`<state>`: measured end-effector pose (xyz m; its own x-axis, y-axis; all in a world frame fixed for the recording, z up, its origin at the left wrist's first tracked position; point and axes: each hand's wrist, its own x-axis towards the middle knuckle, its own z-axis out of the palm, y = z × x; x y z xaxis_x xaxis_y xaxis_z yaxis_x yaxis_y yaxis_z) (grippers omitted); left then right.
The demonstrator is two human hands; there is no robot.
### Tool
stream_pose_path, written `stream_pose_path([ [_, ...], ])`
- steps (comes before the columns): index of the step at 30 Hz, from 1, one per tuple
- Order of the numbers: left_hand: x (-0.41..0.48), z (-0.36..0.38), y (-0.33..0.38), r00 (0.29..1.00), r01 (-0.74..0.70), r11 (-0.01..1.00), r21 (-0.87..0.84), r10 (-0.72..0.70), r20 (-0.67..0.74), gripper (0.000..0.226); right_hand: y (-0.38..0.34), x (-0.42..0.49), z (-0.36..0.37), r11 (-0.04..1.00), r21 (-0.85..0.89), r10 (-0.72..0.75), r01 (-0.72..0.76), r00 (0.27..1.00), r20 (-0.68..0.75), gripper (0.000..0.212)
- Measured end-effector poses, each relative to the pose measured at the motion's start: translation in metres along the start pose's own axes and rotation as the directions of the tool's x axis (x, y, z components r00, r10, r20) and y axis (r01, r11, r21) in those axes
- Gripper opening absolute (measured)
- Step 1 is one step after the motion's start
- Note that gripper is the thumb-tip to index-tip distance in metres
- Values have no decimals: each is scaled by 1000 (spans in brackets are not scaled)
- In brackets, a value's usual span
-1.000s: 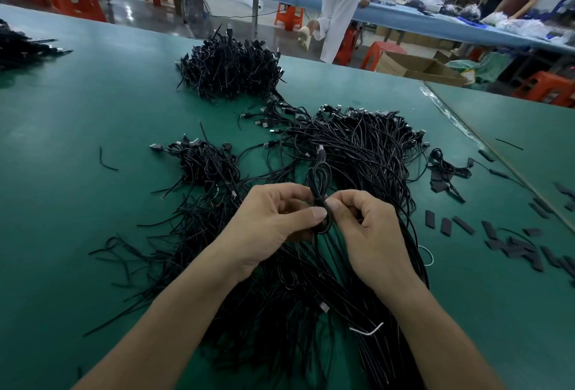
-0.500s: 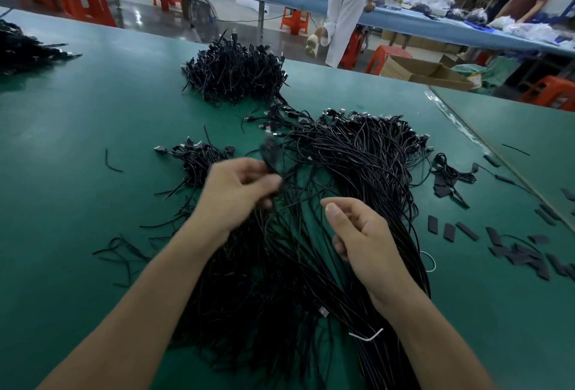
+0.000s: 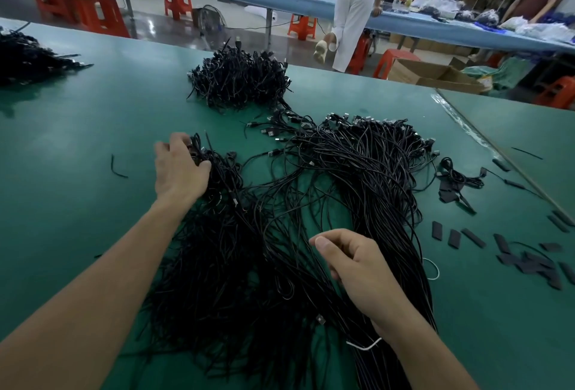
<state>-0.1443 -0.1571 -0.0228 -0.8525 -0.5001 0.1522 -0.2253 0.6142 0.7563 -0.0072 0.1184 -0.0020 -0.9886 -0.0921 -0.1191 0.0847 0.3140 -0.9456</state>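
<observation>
The left hand point(image 3: 180, 168) is stretched forward and laid over the top of a small heap point(image 3: 224, 175) of wound cables. A coiled cable point(image 3: 195, 153) lies between its thumb and fingers. The fingers are blurred, so it cannot be told whether the coil is gripped or let go. The heap is kept just ahead of this hand, apparently so that finished coils are parted from the unsorted stock and can be set down without a long reach.

The right hand point(image 3: 351, 262) is held low and close to the body. It is released, with its fingers loosely curled and nothing seen in them. Beneath and ahead of it the loose cables point(image 3: 361, 178) are spread in long runs on the green desk point(image 3: 77, 140), with their plugs gathered at the far end. Laid out in this way, a single strand can probably be drawn out from under the fingertips, and this is judged to be the next step. Near the wrist a white tie point(image 3: 364, 346) is seen lying across a sheaf of those cables.

To the outer side of the right hand, black strips point(image 3: 452, 237) are scattered within reach, presumably as wraps for the coils. Well beyond the left hand a large heap point(image 3: 239, 78) of bundled cables is piled.
</observation>
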Motion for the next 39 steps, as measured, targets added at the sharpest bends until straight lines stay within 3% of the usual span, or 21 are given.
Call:
stream_pose_path([
  [2,-9,-3,5,972,-216,967,137,226,-68,52,1,0,0,1000,-10,-5,5,1000,2,16],
  [4,-16,-6,7,902,-422,870,253,432,17,48,1,0,1,1000,-15,-6,6,1000,9,16],
  [7,-24,-5,7,803,-587,744,318,485,346,42,1,0,1,1000,-7,3,-2,1000,15,16],
  [9,-27,-1,4,754,-637,700,324,475,454,38,0,0,2,1000,-2,6,-6,1000,16,17],
  [15,-22,-1,-2,752,-656,728,200,606,260,26,0,-2,-1,1000,-10,3,-3,1000,15,17],
  [20,-19,-11,20,691,-710,697,98,717,-93,31,3,-1,-1,1000,-21,6,-5,1000,13,17],
  [23,-18,-18,41,762,-627,760,-171,552,-340,25,3,-2,0,1000,-21,19,-19,1000,20,16],
  [26,-6,-22,55,891,-420,815,-399,286,-353,16,1,-2,-1,999,-24,22,-22,1000,17,16],
  [30,25,-12,54,996,13,837,-548,-62,-70,24,-1,-2,-1,1000,-24,12,-12,1000,17,15],
  [33,32,-5,55,959,284,743,-606,-217,183,32,1,-1,-1,1000,-27,13,-13,1000,17,15],
  [36,31,3,53,948,317,761,-566,-230,222,56,5,1,-4,996,-85,15,-15,1000,-1,14],
  [39,25,7,48,976,204,896,-394,-153,156,37,11,5,-12,967,-254,-4,-30,991,-132,9],
])
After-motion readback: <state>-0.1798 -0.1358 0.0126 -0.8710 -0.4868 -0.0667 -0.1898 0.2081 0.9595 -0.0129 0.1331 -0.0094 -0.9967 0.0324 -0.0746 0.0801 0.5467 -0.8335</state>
